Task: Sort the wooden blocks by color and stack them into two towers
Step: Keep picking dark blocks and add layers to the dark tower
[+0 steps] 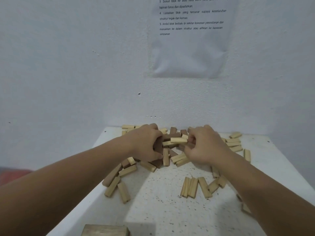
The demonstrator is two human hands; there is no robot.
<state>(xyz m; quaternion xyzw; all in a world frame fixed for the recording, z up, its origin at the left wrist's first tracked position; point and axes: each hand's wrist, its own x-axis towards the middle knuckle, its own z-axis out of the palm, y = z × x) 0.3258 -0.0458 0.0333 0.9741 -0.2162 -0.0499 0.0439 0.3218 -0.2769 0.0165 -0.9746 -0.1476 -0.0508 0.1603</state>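
Several light and dark wooden blocks lie scattered in a heap [172,150] at the far middle of a white speckled table [163,206]. My left hand [144,143] curls its fingers round dark brown blocks [158,145] at the heap's left side. My right hand [204,145] has its fingers curled into the heap's right side, touching a light block [179,140] that lies on top; a dark block shows under its fingers. Three light blocks [194,187] lie side by side nearer to me.
More light blocks lie at the right [234,143] and a mixed group at the left edge [117,178]. A wooden box corner [104,230] shows at the bottom. A white wall with a printed sheet [190,36] stands right behind the table.
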